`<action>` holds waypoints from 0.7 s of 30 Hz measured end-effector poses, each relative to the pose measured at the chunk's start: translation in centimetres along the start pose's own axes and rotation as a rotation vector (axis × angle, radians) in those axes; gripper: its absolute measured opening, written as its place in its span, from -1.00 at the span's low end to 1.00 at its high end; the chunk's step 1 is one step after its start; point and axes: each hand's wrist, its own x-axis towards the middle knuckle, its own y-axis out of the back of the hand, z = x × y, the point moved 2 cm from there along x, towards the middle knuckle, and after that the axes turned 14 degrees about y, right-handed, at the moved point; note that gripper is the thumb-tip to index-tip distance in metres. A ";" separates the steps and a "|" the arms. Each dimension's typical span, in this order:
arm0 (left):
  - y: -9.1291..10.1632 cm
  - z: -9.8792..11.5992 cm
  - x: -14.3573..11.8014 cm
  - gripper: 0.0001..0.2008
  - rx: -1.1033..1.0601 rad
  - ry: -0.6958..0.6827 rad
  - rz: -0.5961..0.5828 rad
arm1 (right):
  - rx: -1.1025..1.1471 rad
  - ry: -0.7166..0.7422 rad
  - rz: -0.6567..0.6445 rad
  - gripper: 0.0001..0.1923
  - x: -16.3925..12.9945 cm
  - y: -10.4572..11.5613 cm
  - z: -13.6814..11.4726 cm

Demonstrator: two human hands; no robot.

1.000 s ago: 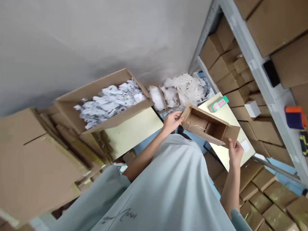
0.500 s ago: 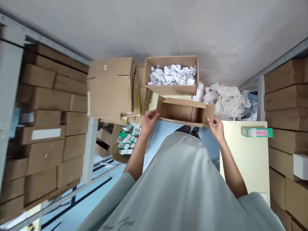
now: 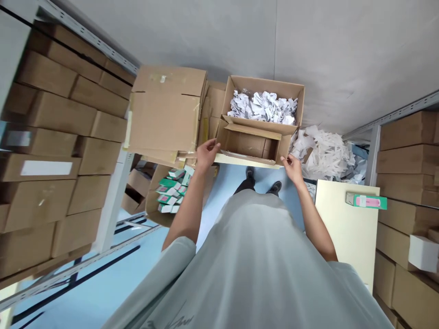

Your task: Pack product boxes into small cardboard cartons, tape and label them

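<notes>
At a pale table (image 3: pixel 233 160) by the wall (image 3: pixel 325 59), left hand (image 3: pixel 206 154) and right hand (image 3: pixel 293 169) (fingertip grip) hold a small carton (image 3: pixel 252 145).

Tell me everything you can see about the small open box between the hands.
The small open box is long and narrow, of what looks like plain brown cardboard. Its opening faces up toward the camera, showing the brown inner walls, with flaps splayed at both ends and along the far side. The left hand and right hand hold its ends. It sits just in front of the larger carton of white paper; whether anything supports it underneath is unclear.
</notes>
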 end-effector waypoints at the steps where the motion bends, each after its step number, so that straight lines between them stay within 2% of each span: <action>1: 0.2 0.0 0.5 -0.67 0.012 0.002 -0.026 | 0.001 -0.019 -0.008 -0.56 0.3 -0.2 -0.3; 4: 1.2 0.5 1.4 -0.66 0.056 -0.043 -0.059 | -0.100 -0.044 0.037 -0.55 0.9 -0.2 -2.0; 8: 1.9 4.0 1.2 -0.49 0.157 -0.320 -0.063 | -0.432 0.122 0.205 -0.49 2.6 -0.1 -6.7; 11: 0.2 7.6 0.8 -0.43 0.315 -0.534 -0.186 | -0.505 0.212 0.128 -0.57 5.4 -1.6 -10.8; 14: -2.8 9.9 1.0 -0.27 0.483 -0.694 -0.289 | -0.569 0.184 0.058 -0.62 8.7 -3.6 -13.9; 17: -4.9 10.3 2.1 -0.24 0.586 -0.749 -0.332 | -0.649 0.116 -0.001 -0.63 11.8 -5.5 -15.8; 21: -5.2 9.7 4.2 -0.50 0.578 -0.712 -0.312 | -0.719 0.031 -0.135 -0.61 16.1 -7.3 -16.5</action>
